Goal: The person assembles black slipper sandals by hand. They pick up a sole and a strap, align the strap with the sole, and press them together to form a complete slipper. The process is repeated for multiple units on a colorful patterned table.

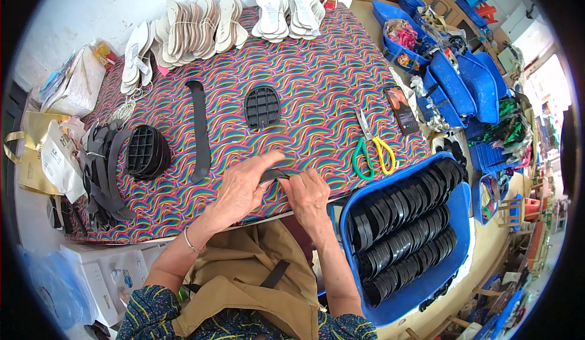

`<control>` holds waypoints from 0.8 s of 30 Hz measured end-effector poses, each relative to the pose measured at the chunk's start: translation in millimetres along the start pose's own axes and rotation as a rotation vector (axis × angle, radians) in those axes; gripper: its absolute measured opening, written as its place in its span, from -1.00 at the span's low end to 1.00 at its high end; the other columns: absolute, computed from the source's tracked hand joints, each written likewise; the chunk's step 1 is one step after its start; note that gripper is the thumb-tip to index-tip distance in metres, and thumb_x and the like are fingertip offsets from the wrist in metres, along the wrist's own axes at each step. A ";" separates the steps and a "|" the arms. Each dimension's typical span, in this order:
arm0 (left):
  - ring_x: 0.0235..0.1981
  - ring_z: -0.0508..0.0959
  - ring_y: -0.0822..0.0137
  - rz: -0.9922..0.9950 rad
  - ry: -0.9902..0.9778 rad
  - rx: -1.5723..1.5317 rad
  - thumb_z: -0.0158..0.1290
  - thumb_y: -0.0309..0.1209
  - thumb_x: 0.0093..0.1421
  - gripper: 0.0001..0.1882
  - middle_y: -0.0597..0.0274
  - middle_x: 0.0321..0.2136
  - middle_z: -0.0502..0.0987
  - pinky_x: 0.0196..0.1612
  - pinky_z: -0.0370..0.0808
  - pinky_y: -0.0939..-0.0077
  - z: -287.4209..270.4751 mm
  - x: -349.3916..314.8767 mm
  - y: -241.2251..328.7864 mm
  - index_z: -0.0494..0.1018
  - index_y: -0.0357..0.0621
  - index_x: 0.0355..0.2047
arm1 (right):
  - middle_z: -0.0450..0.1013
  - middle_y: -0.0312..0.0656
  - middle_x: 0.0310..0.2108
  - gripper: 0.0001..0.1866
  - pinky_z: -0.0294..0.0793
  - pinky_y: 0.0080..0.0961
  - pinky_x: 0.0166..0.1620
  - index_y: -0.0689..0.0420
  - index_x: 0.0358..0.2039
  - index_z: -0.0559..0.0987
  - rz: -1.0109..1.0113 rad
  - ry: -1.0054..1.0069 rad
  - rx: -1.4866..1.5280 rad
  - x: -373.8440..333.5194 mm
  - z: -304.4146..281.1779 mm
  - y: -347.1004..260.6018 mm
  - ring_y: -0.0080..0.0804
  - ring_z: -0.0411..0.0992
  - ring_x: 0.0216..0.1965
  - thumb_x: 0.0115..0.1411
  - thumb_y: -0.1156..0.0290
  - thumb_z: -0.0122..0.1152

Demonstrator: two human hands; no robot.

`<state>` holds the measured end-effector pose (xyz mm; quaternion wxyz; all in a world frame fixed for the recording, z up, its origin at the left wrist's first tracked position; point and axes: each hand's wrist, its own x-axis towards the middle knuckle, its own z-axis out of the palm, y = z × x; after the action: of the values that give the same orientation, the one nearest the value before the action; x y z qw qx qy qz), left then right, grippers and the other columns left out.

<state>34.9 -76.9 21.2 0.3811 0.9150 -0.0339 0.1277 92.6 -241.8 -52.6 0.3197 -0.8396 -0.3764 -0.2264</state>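
Near the table's front edge, my left hand (239,186) and my right hand (308,198) hold a short, bent black strip (274,173) between them. The right fingers pinch its right end; the left thumb is at its other end, and the left forefinger stretches out above it. Part of the strip is hidden by the fingers. Beyond my hands lies a black oval piece (262,107) with a grid of ribs. A long, flat black strip (200,133) rests to its left. Farther left stand stacked black oval grid pieces (146,152) beside a bundle of dark strips (105,166).
Scissors (372,148) with green and yellow handles and a phone (401,109) lie at right on the patterned tablecloth (317,84). A blue crate (466,218) beside the table holds rows of curved black pieces. Tied sole-shaped bundles (192,29) line the back wall.
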 end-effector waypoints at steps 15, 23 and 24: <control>-0.30 0.53 0.08 0.117 0.105 -0.148 0.16 -0.63 0.00 -0.69 0.15 -0.40 0.48 -0.30 0.45 0.21 -7.8 -23.4 -42.3 0.57 -0.11 -0.21 | 0.45 -0.23 -0.58 -0.75 0.34 -0.51 -0.46 0.27 -0.59 0.57 0.721 -0.091 0.673 -8.6 -12.4 -39.7 -0.50 0.41 -0.54 0.22 0.47 0.26; 0.11 0.40 0.03 0.465 0.158 -0.338 0.16 -0.64 -0.13 -0.59 0.26 -0.21 0.45 0.28 0.17 -0.14 -62.0 -50.1 -37.5 0.64 0.19 -0.30 | 0.58 -0.16 -0.38 -0.49 0.53 -0.53 -0.32 0.28 -0.20 0.61 1.192 -0.033 1.425 16.2 -18.1 -73.2 -0.49 0.55 -0.37 0.46 0.05 -0.09; 0.14 0.37 0.01 0.489 0.141 -0.328 0.16 -0.63 -0.11 -0.60 0.26 -0.19 0.45 0.30 0.15 -0.16 -65.2 -54.0 -36.7 0.65 0.21 -0.30 | 0.59 -0.15 -0.25 -0.53 0.55 -0.51 -0.19 0.28 -0.09 0.57 1.162 -0.191 1.584 18.3 -20.5 -72.6 -0.45 0.56 -0.24 0.45 0.07 -0.03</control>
<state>-24.9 -6.9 26.0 0.4831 0.7949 -0.2469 0.2717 44.6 -210.3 -0.5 0.8192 -0.4521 0.0273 0.3518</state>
